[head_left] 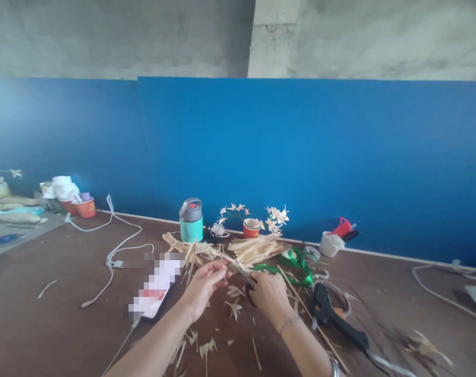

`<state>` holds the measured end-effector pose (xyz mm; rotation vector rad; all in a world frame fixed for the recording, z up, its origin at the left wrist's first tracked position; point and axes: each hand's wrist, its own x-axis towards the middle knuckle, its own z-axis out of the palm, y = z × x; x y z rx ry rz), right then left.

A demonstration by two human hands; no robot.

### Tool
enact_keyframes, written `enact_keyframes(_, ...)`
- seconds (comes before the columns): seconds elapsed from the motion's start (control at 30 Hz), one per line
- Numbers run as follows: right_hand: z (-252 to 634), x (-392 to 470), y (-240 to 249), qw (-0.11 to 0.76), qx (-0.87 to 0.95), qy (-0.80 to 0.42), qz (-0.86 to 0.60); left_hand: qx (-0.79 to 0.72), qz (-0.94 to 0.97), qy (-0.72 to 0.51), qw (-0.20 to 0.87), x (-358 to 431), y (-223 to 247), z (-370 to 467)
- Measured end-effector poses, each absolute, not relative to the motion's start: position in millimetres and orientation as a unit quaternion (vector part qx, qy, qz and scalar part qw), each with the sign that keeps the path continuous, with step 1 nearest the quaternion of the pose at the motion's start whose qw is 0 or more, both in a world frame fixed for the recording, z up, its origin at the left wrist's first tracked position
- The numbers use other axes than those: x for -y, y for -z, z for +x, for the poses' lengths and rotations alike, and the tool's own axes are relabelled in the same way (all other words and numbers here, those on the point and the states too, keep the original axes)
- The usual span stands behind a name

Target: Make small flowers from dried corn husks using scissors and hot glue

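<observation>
My right hand (270,296) is closed around the black handles of a pair of scissors (251,294), whose blades point up and left toward my other hand. Thumb and fingers of my left hand (207,287) are pinched together near the blade tips; what they hold is too small to make out. Pale dried husk strips (259,248) lie in a pile just beyond both hands. Below them, a small cut husk flower (234,309) and scattered scraps rest on the brown table (116,335).
Left are a phone (157,288) and white cables (122,243). Behind stand a turquoise flask (191,226) and a red cup (251,228) beside flower sprays (277,215). Right are green ribbon (301,267), a thin stick (314,322), a black glue gun (338,319) and a white cup (331,244).
</observation>
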<state>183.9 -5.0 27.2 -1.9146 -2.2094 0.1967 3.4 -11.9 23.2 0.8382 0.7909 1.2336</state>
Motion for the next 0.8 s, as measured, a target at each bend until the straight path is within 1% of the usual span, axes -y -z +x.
enact_keyframes(0.13,181,7,-26,0.09,0.753,-0.071,-0.648,-0.365,0.349,-0.583,0.637,9,-26,2)
enact_keyframes(0.27,180,8,-24,0.095,0.758,-0.065,-0.641,-0.338,0.305,-0.619,0.64,3,-22,-1)
enact_keyframes(0.43,192,2,-27,0.087,0.773,-0.076,-0.623,-0.351,0.272,-0.621,0.646,-7,-10,-6)
enact_keyframes(0.53,205,-3,-33,0.103,0.774,-0.09,-0.619,-0.363,0.27,-0.619,0.642,-11,-5,-8)
enact_keyframes(0.63,211,-6,-38,0.115,0.751,-0.073,-0.646,-0.362,0.265,-0.621,0.643,-11,-4,-8)
enact_keyframes(0.8,208,-5,-29,0.16,0.757,-0.047,-0.632,-0.366,0.28,-0.621,0.634,-8,-9,-6)
